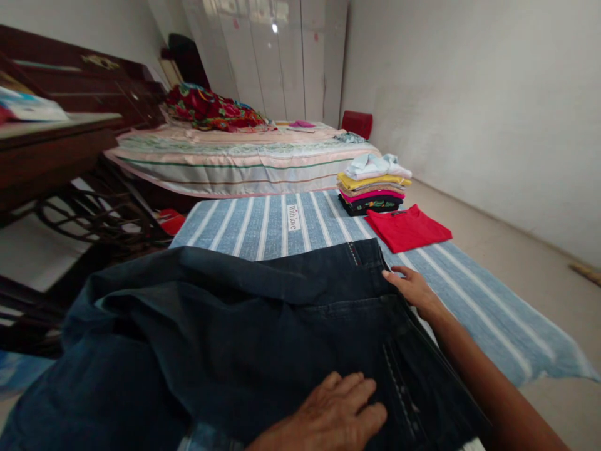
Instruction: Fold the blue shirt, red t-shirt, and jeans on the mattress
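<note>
A pair of dark blue jeans lies spread across the striped cloth, its waist end to the right and its legs bunched and folded to the left. My left hand rests flat on the denim near the bottom of the view, fingers slightly apart, close to a pocket with pale stitching. At the far corner of the waistband, my right hand grips the edge, fingertips on the fabric; part of the hand is hidden behind it. A folded red shirt lies just beyond my right hand.
A stack of folded clothes stands behind the red shirt on the blue-and-white striped cloth. Farther back is a bed with a flowered red blanket. A dark wooden table with an iron frame stands at left.
</note>
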{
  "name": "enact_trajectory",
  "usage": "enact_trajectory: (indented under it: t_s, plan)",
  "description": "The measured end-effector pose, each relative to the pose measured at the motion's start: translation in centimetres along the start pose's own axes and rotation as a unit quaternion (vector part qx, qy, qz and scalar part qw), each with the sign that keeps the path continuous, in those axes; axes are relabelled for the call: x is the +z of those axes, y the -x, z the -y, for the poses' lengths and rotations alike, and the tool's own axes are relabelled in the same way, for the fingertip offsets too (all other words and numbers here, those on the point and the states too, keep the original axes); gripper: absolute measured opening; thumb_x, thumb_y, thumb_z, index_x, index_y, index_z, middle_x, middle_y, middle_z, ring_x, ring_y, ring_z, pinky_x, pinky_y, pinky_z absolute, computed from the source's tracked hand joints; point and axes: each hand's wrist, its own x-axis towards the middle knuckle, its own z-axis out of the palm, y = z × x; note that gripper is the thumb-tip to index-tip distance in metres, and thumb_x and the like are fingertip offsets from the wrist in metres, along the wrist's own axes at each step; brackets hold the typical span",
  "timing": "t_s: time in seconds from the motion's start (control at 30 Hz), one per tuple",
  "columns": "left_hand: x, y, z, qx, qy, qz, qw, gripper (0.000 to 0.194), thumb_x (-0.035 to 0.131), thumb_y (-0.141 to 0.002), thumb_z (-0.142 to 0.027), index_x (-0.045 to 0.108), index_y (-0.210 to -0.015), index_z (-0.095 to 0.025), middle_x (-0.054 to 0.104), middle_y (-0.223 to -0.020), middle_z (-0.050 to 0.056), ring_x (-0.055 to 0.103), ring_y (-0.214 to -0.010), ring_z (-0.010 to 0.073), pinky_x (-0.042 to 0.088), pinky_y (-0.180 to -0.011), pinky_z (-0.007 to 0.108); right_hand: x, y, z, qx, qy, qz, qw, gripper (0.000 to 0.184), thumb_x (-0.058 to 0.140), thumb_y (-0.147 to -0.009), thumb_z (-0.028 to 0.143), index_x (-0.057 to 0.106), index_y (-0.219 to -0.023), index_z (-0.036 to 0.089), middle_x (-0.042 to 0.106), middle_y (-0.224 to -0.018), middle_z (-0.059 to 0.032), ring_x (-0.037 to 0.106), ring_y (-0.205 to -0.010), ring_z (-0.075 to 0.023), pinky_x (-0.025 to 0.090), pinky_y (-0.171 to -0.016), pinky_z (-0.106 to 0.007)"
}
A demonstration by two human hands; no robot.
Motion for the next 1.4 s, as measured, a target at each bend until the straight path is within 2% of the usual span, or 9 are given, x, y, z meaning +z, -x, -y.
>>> enact_trajectory:
  t_s: [0.17, 0.3, 0.5, 0.67, 0.87, 1.0, 1.13, 1.27, 1.4]
  plan:
    - [-1.3, 0.3, -0.3, 0.007, -0.007, -0.011, 1.000, 0.046, 0.052, -0.084, -0.039, 0.048, -0.126, -0.020, 0.049, -0.134, 0.013, 0.046, -0.122, 0.0275, 0.037, -0.100, 0.044, -0.7, 0.2, -0.6, -0.006, -0.054, 0.029, 0.998, 0.044, 0.067, -0.066, 0.035, 0.060, -0.105, 0.017, 0.067, -0.080, -0.0057, 0.062, -0.066, -0.0195, 0.044, -0.050, -0.025]
    - [-3.0, -1.1, 0.0, -0.039, -0.017, -0.043, 0.998, 0.049, 0.043, -0.087, -0.047, 0.050, -0.123, -0.015, 0.048, -0.134, 0.015, 0.048, -0.120, 0.0274, 0.038, -0.099, 0.043, -0.7, 0.5, -0.4, -0.036, -0.102, 0.085, 0.990, 0.023, 0.063, -0.062, 0.027, 0.065, -0.083, 0.018, 0.066, -0.068, -0.0041, 0.060, -0.059, -0.0200, 0.045, -0.052, -0.027]
    - [-2.3, -5.1, 2.9, -0.127, -0.103, -0.124, 0.979, 0.068, 0.038, -0.085, -0.058, 0.037, -0.136, -0.012, 0.020, -0.150, 0.018, 0.014, -0.139, 0.0315, 0.016, -0.109, 0.053, -0.6, 0.6, 0.1, -0.035, -0.126, 0.115, 0.985, 0.006, 0.059, -0.061, 0.024, 0.059, -0.066, 0.019, 0.065, -0.063, -0.0007, 0.058, -0.054, -0.0164, 0.045, -0.053, -0.026]
    - [-0.4, -6.2, 4.6, -0.135, -0.133, -0.119, 0.975, 0.078, 0.038, -0.083, -0.063, 0.030, -0.140, -0.011, 0.013, -0.151, 0.020, 0.005, -0.139, 0.0333, 0.012, -0.108, 0.056, -0.8, 0.8, 0.0, -0.012, -0.133, 0.114, 0.984, 0.009, 0.061, -0.064, 0.025, 0.060, -0.069, 0.019, 0.066, -0.064, -0.0011, 0.059, -0.054, -0.0161, 0.046, -0.051, -0.025]
    - [-0.3, -5.8, 4.3, -0.128, -0.136, -0.121, 0.975, 0.069, 0.038, -0.085, -0.057, 0.033, -0.137, -0.012, 0.017, -0.151, 0.020, 0.007, -0.140, 0.0319, 0.015, -0.108, 0.055, 0.0, 0.4, 0.0, 0.005, -0.062, 0.142, 0.988, 0.029, 0.070, -0.062, 0.034, 0.062, -0.082, 0.016, 0.068, -0.070, -0.0040, 0.063, -0.060, -0.0191, 0.048, -0.050, -0.026]
    - [-0.6, -5.6, 4.4, -0.122, -0.120, -0.121, 0.978, 0.058, 0.047, -0.084, -0.049, 0.041, -0.130, -0.013, 0.023, -0.149, 0.019, 0.012, -0.139, 0.0320, 0.019, -0.107, 0.054, 0.8, 0.0, -0.1, -0.075, -0.010, 0.170, 0.983, 0.037, 0.072, -0.055, 0.029, 0.060, -0.087, 0.015, 0.068, -0.075, -0.0027, 0.063, -0.067, -0.0206, 0.051, -0.060, -0.029]
    - [-1.3, -4.9, 4.2, -0.110, -0.089, -0.131, 0.981, 0.049, 0.049, -0.084, -0.042, 0.046, -0.124, -0.013, 0.034, -0.144, 0.018, 0.023, -0.136, 0.0316, 0.027, -0.105, 0.052, 0.9, 1.3, 0.9, -0.156, 0.037, 0.140, 0.977, 0.038, 0.064, -0.062, 0.027, 0.058, -0.098, 0.015, 0.067, -0.079, -0.0016, 0.063, -0.072, -0.0209, 0.051, -0.064, -0.030]
    - [-2.4, -4.2, 3.5, -0.125, -0.085, -0.232, 0.961, 0.048, 0.047, -0.084, -0.033, 0.041, -0.126, -0.011, 0.044, -0.136, 0.018, 0.041, -0.126, 0.0285, 0.035, -0.103, 0.044, 0.6, 4.2, 2.9, -0.254, 0.112, 0.114, 0.954, 0.039, 0.060, -0.070, 0.028, 0.059, -0.107, 0.017, 0.067, -0.091, -0.0020, 0.063, -0.083, -0.0217, 0.050, -0.073, -0.031]
    - [-3.9, -3.7, 3.6, -0.157, -0.094, -0.364, 0.913, 0.068, 0.054, -0.078, -0.025, 0.023, -0.137, -0.010, 0.039, -0.138, 0.018, 0.036, -0.129, 0.0273, 0.033, -0.106, 0.042, 0.5, 6.9, 4.8, -0.328, 0.170, 0.103, 0.924, 0.038, 0.057, -0.076, 0.029, 0.058, -0.114, 0.021, 0.066, -0.101, -0.0009, 0.062, -0.090, -0.0210, 0.049, -0.078, -0.029]
